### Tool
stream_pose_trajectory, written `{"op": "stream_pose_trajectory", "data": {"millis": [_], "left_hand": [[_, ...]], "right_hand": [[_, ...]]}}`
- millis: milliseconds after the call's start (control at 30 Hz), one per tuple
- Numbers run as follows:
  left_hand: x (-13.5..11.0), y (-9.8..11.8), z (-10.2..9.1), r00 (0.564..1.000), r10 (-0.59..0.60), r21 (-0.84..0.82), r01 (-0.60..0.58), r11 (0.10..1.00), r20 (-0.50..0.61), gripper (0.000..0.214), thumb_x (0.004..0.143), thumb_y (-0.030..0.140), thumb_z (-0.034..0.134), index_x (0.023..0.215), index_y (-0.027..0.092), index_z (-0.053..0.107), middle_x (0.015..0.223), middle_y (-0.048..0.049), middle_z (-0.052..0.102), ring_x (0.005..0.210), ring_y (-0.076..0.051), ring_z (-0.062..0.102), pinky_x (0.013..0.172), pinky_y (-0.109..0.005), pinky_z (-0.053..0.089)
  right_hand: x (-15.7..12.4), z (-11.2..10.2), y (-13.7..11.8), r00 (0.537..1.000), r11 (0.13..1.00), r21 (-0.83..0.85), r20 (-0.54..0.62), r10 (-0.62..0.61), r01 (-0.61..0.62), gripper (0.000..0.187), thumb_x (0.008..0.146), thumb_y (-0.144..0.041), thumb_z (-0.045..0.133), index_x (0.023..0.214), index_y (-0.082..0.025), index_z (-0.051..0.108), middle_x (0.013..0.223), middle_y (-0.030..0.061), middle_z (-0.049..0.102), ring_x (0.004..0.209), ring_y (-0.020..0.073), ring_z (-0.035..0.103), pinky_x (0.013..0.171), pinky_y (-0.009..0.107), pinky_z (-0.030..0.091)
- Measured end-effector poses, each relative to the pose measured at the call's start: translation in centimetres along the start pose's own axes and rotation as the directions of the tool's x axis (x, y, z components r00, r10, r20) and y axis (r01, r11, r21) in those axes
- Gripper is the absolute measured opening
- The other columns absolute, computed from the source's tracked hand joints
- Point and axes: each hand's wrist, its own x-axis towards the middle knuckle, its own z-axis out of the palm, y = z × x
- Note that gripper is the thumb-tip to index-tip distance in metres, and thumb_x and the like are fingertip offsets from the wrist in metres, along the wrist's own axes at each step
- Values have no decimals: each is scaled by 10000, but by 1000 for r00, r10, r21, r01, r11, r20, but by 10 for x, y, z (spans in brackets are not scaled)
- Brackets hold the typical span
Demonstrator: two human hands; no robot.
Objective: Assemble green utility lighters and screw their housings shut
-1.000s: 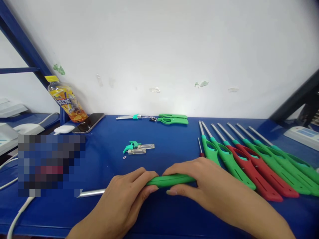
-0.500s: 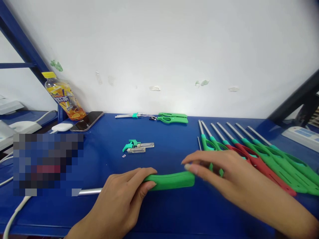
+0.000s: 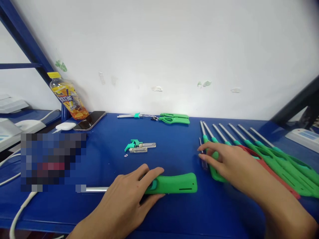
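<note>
My left hand [image 3: 129, 196] lies over a green long-necked lighter [image 3: 178, 184] at the front, its fingers and thumb along both sides. The lighter's metal tube [image 3: 97, 189] points left, and its slotted face shows. My right hand [image 3: 221, 162] is at a slim screwdriver [image 3: 203, 163] with a see-through dark handle. Its thumb and forefinger are apart around the shaft; whether they touch it I cannot tell. Just right of it lie several lighters, green ones [image 3: 281, 162] and red ones [image 3: 271, 172], tubes pointing away.
Teal triggers [image 3: 133, 144] and clear fuel tubes [image 3: 139, 150] lie mid-table. Behind them are metal tubes [image 3: 127, 116] with wires and green handle shells [image 3: 174, 118]. A drink bottle [image 3: 68, 96], phone [image 3: 91, 120], white cable [image 3: 18, 212] and blurred patch are left; a power strip [image 3: 304, 137] is right.
My right hand has left the lighter's end and moved right to the screwdriver. Under my left hand the lighter has turned from its edge to show its slotted face.
</note>
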Motion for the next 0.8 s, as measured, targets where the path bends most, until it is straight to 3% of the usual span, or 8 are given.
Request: {"op": "stream_pose_trajectory", "data": {"millis": [100, 200, 467, 667, 800], "left_hand": [[0, -1, 2, 999, 32, 29, -31, 999, -20, 586, 969, 296, 750, 1505, 315, 512, 1181, -63, 726, 1050, -334, 739, 843, -487, 647], [0, -1, 3, 999, 38, -15, -39, 999, -24, 540, 986, 312, 731, 1491, 274, 544, 1210, -87, 698, 1127, -349, 685, 1020, -598, 580], [3, 1, -2, 1000, 24, -89, -24, 996, 1, 353, 1035, 303, 640, 1384, 250, 638, 1256, -114, 622, 1109, -322, 640, 980, -577, 595], [-1, -6, 5, 990, -55, 106, 69, 992, -126, 542, 1079, 475, 543, 1568, 245, 509, 1579, -168, 504, 1483, -461, 399, 1132, -736, 438], [-1, -10, 6, 989, -90, 156, 109, 982, -121, 581, 1108, 499, 468, 1608, 203, 463, 1634, -194, 473, 1553, -437, 339, 1168, -718, 409]], "right_hand": [[1, 3, -6, 998, 1000, 15, 70, -4, 3, 209, 989, -317, 588, 1126, -331, 744, 929, -5, 804, 795, 238, 738, 663, 331, 468], [2, 3, -11, 992, 999, 23, 121, -44, 42, 189, 994, -275, 577, 1086, -324, 734, 917, -13, 795, 817, 232, 732, 692, 334, 462], [0, 10, -28, 979, 997, 3, 189, -82, 83, 176, 1038, -238, 484, 1020, -292, 650, 813, -2, 727, 717, 238, 667, 656, 339, 381], [-4, 10, -41, 974, 996, 22, 207, -89, 87, 190, 1058, -236, 446, 1021, -290, 625, 799, -7, 708, 703, 226, 646, 631, 331, 334], [-4, 8, -40, 972, 997, 40, 220, -80, 73, 193, 1062, -232, 436, 1014, -287, 616, 794, -10, 702, 683, 217, 628, 618, 330, 322]]}}
